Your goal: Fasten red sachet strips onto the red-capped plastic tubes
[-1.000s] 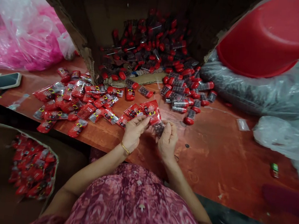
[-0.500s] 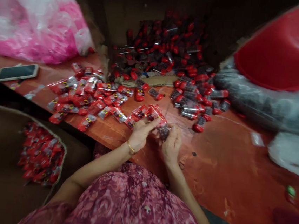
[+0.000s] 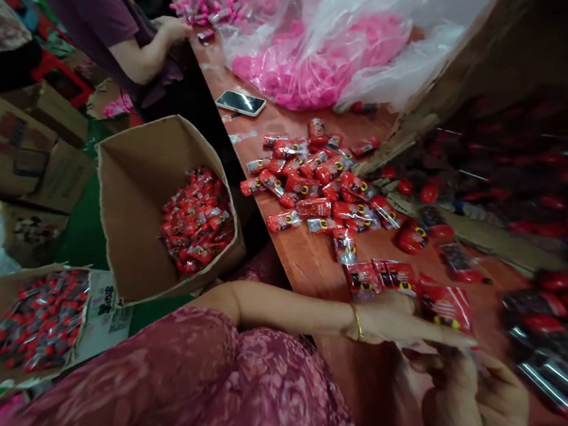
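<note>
Red packet (image 3: 448,306) showed just beyond the fingers of my left hand (image 3: 397,318), above the surface (image 3: 303,255), its lower end hidden behind them. Its red upper edge pointed away from me; the long axis seemed to run that way too, though the hidden end left this uncertain. I had the left hand nearly closed on it, fingers stretched across. My right hand (image 3: 480,399) was loosely curled beside those fingertips, too blurred to tell whether it gripped anything. Other packets (image 3: 315,206) lay leftward.
</note>
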`<action>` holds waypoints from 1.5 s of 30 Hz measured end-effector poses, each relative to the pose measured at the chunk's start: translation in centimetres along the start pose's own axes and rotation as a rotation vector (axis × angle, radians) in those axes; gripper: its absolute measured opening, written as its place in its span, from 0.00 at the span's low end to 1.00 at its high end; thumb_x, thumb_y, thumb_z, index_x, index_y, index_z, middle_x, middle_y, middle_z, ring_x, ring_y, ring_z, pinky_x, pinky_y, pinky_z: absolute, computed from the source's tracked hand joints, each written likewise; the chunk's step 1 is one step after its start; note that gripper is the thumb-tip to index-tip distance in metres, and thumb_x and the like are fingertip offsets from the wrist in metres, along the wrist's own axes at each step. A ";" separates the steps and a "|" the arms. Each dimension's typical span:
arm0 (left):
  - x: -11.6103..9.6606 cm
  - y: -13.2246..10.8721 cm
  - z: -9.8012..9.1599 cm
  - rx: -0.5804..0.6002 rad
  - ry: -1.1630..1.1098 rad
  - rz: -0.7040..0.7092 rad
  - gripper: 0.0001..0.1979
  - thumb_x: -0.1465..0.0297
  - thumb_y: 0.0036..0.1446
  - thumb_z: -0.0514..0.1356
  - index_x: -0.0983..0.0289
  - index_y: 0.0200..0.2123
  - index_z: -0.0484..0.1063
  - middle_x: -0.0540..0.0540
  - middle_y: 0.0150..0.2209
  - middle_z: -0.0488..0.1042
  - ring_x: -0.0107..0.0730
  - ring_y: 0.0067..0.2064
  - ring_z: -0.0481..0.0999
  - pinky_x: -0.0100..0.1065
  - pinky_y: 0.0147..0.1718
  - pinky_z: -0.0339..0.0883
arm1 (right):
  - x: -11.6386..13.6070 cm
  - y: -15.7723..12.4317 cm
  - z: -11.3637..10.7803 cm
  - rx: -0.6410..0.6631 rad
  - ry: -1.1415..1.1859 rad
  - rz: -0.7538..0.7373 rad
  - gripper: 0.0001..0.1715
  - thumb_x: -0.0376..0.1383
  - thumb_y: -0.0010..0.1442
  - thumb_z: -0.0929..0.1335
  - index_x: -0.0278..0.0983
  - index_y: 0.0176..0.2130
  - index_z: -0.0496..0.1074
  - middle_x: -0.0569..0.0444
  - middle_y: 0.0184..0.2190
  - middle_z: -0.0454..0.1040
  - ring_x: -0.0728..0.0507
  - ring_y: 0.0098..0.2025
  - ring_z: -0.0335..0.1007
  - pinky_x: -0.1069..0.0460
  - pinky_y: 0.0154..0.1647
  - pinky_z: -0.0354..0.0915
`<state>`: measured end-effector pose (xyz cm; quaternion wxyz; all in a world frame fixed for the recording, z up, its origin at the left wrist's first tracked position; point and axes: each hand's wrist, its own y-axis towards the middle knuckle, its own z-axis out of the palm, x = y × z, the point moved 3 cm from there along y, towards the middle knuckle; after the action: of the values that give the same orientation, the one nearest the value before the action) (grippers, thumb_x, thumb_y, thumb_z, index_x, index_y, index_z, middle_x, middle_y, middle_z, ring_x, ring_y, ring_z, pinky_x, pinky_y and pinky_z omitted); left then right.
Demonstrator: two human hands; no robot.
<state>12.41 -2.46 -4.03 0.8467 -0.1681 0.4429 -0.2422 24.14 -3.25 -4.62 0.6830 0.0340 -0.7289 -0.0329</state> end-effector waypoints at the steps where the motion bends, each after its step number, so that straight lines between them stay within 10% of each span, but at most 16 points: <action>1: 0.1 0.0 0.1 0.036 -0.009 0.036 0.18 0.60 0.37 0.69 0.66 0.22 0.67 0.44 0.22 0.65 0.18 0.24 0.62 0.28 0.26 0.59 | 0.3 0.1 0.3 -0.068 0.015 -0.001 0.09 0.39 0.52 0.70 0.41 0.33 0.67 0.64 0.21 0.68 0.51 0.17 0.62 0.53 0.19 0.62; 6: -1.9 -1.6 -0.9 0.019 -0.114 0.224 0.11 0.67 0.43 0.67 0.67 0.23 0.69 0.47 0.23 0.69 0.21 0.25 0.66 0.28 0.31 0.63 | 1.1 0.7 1.9 -0.131 -0.042 -0.030 0.18 0.45 0.46 0.73 0.37 0.26 0.64 0.64 0.17 0.65 0.53 0.16 0.60 0.56 0.16 0.58; 11: -9.5 -2.4 -9.2 -0.471 -0.280 0.370 0.10 0.67 0.57 0.58 0.66 0.26 0.71 0.52 0.28 0.76 0.25 0.33 0.75 0.28 0.37 0.67 | -0.5 1.7 -0.8 -0.165 -0.272 0.004 0.18 0.50 0.55 0.64 0.37 0.29 0.65 0.60 0.18 0.66 0.51 0.18 0.61 0.55 0.19 0.58; 15: -14.4 -1.9 -13.4 -0.606 -0.355 0.539 0.23 0.55 0.63 0.43 0.62 0.30 0.70 0.52 0.39 0.78 0.23 0.48 0.74 0.26 0.45 0.66 | -1.2 2.5 -3.4 -0.173 -0.684 -0.008 0.17 0.47 0.55 0.64 0.36 0.32 0.69 0.52 0.26 0.73 0.48 0.23 0.65 0.53 0.24 0.59; 21: -11.2 0.0 -8.8 -0.511 -0.060 0.481 0.18 0.56 0.57 0.51 0.65 0.31 0.71 0.59 0.35 0.79 0.33 0.39 0.78 0.36 0.42 0.70 | -0.1 5.2 -2.7 -0.115 -1.048 -0.058 0.18 0.42 0.60 0.60 0.35 0.43 0.71 0.45 0.39 0.76 0.42 0.34 0.70 0.51 0.30 0.61; 25: -8.1 2.6 -2.9 -0.361 0.795 0.619 0.13 0.61 0.54 0.58 0.64 0.35 0.75 0.57 0.33 0.79 0.38 0.37 0.78 0.39 0.42 0.70 | 0.3 7.8 -2.9 -0.135 -1.201 -0.045 0.19 0.39 0.63 0.58 0.35 0.48 0.70 0.43 0.44 0.73 0.39 0.41 0.70 0.49 0.36 0.62; 30: -8.0 7.8 2.4 -0.277 1.645 0.778 0.17 0.73 0.60 0.48 0.65 0.47 0.72 0.60 0.55 0.70 0.43 0.58 0.65 0.43 0.56 0.58 | -0.3 11.7 -1.5 0.030 -1.275 -0.005 0.22 0.35 0.64 0.56 0.35 0.55 0.65 0.42 0.51 0.69 0.40 0.44 0.69 0.51 0.37 0.63; 37: -9.2 12.4 1.9 -0.107 2.020 0.588 0.20 0.74 0.58 0.47 0.65 0.51 0.68 0.59 0.57 0.67 0.47 0.63 0.56 0.52 0.61 0.46 | -0.9 15.0 1.0 0.240 -1.431 -0.080 0.20 0.35 0.66 0.55 0.39 0.52 0.67 0.45 0.49 0.69 0.40 0.47 0.65 0.51 0.37 0.62; 45: -9.0 10.8 0.2 0.197 1.998 0.591 0.20 0.77 0.55 0.52 0.63 0.51 0.68 0.58 0.56 0.69 0.41 0.61 0.62 0.48 0.61 0.46 | -1.8 7.6 -3.4 0.199 -1.328 -0.067 0.17 0.34 0.64 0.57 0.34 0.40 0.73 0.44 0.37 0.73 0.42 0.36 0.69 0.51 0.32 0.60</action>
<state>10.95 11.48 -3.26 0.1307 0.2931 0.9429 -0.0892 27.60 4.48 -5.50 0.0821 0.0920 -0.9924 -0.0005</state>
